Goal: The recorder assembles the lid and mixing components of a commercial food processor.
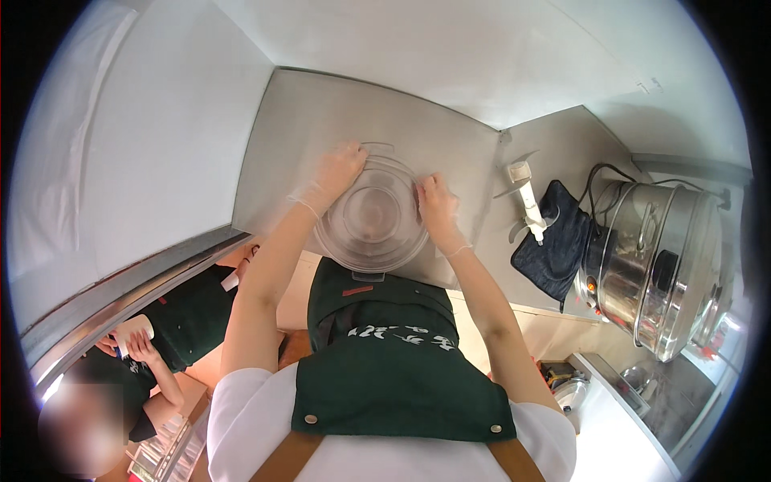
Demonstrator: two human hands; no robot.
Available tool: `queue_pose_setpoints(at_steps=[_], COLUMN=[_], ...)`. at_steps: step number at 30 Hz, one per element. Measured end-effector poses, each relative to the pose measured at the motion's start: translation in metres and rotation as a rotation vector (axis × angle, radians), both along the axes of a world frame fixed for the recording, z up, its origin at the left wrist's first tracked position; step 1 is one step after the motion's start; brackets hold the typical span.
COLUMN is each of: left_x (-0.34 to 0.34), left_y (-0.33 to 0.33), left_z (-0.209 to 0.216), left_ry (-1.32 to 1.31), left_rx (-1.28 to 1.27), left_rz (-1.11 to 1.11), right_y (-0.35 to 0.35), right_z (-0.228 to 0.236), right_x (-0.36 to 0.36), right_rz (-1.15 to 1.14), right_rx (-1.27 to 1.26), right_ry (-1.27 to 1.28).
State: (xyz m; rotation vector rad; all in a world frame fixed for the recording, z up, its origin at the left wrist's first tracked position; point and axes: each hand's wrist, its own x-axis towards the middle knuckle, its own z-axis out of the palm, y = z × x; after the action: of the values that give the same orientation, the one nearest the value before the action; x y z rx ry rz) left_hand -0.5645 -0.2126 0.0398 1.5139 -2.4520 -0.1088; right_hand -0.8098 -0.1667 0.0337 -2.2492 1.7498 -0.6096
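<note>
The left hand (341, 169) and right hand (436, 201), both gloved, grip opposite rims of a clear round lid (372, 215) at frame centre on the steel table (297, 128). To the right lie a white hand blender (530, 205), a dark cloth (558, 241) and a steel pot (658, 265); another person's hand (140, 345) is at lower left.

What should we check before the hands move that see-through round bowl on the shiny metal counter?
1. Left hand on the clear round plastic bowl: ok, it grips the far left rim.
2. Right hand on the bowl: ok, it grips the right rim.
3. Thin clear gloves on both hands: ok.
4. Bowl fully on the flat steel counter: not ok, its near side juts over the front edge.
5. Bowl contents: cannot tell.
6. White hand blender on the dark blue cloth clear of the bowl: ok, it lies apart to the right.
</note>
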Motion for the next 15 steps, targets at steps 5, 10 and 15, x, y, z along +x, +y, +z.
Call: queue_pose_setpoints(at_steps=[5,10,15], left_x=[0.007,0.006,0.008], left_y=[-0.003,-0.007,-0.012], left_z=[-0.005,-0.003,-0.004], left_ry=[0.103,0.186,0.211], left_rx=[-0.044,-0.043,0.004], left_rz=[-0.012,0.014,0.009], right_y=[-0.005,-0.01,-0.014], right_z=[-0.008,-0.008,-0.006], right_x=[0.002,0.005,0.009], right_rz=[-0.073,-0.093,-0.182], right_rx=[-0.01,-0.09,-0.001], right_ry=[-0.03,-0.122,-0.151])
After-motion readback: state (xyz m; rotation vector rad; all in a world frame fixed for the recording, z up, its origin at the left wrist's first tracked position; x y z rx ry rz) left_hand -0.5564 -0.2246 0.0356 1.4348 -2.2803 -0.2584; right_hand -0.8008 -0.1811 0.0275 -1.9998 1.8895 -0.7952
